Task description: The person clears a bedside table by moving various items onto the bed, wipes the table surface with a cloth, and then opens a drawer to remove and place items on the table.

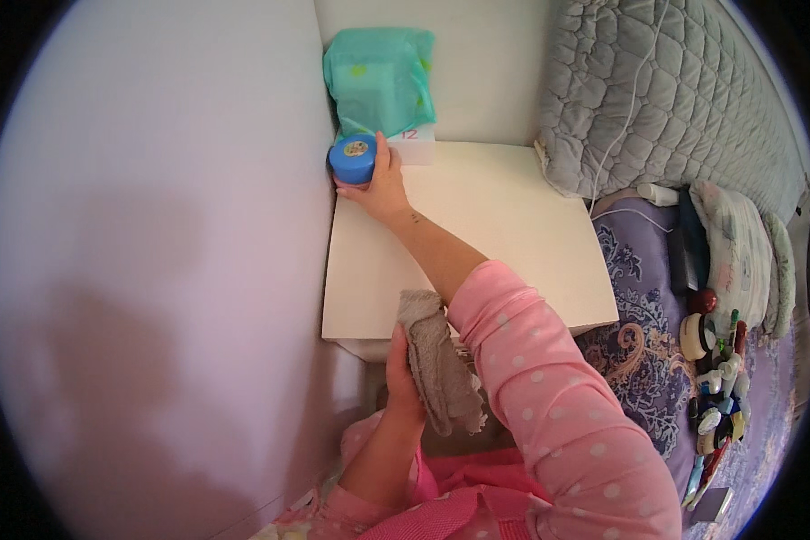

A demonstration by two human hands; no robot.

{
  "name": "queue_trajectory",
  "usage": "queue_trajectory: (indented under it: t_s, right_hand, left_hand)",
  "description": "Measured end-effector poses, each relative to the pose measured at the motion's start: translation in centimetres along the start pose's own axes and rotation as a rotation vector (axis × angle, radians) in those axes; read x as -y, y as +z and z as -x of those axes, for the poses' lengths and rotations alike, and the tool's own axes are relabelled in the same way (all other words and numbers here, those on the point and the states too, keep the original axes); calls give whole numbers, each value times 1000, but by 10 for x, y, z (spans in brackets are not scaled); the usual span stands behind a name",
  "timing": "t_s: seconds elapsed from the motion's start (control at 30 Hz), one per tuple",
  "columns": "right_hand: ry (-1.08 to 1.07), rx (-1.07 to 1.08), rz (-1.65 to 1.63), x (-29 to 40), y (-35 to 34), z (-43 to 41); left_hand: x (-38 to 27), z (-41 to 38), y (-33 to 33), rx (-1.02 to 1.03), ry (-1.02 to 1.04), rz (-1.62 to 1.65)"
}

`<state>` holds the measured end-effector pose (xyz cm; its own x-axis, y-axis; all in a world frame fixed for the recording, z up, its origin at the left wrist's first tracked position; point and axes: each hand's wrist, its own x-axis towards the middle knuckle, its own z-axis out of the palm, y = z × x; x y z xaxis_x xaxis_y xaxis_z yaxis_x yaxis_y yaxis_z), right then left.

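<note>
My right hand reaches to the far left corner of a cream-coloured tabletop, its fingers around a round container with a blue lid. The container stands against the wall, in front of a white box and a teal plastic bag with something inside. Nearer my body, my left hand holds a folded grey-brown cloth by the table's front edge. The fingers on the cloth's far side are hidden.
A wall runs along the left. To the right is a bed with a purple patterned cover, bearing several jars, tubes and bottles and a folded pale textile. A grey quilted cushion stands at the back right, a white cable across it.
</note>
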<state>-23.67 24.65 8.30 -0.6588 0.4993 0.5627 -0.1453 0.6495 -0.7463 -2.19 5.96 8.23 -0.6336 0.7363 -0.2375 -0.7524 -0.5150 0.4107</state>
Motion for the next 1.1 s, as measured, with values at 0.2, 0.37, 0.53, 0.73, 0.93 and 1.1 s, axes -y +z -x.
queue_trajectory:
  t_s: [0.2, 0.37, 0.53, 0.73, 0.93, 1.1]
  right_hand:
    - [-11, 4, -28, -1, 2, 2]
    - [-40, -43, 49, 9, -25, 16]
    - [30, 16, -63, 19, -89, 64]
    - [144, 14, -63, 27, -211, 153]
    - [61, 11, 366, 58, -285, 199]
    - [156, -51, 383, 77, -302, 202]
  left_hand:
    - [-15, 11, 0, -33, -35, -63]
    - [-6, 8, -4, -12, -12, -62]
    - [-3, 6, -6, -83, 46, -38]
    - [5, -1, -6, -128, 111, -40]
    - [20, 14, 22, -120, 115, -175]
    - [33, 8, 20, -17, 68, -254]
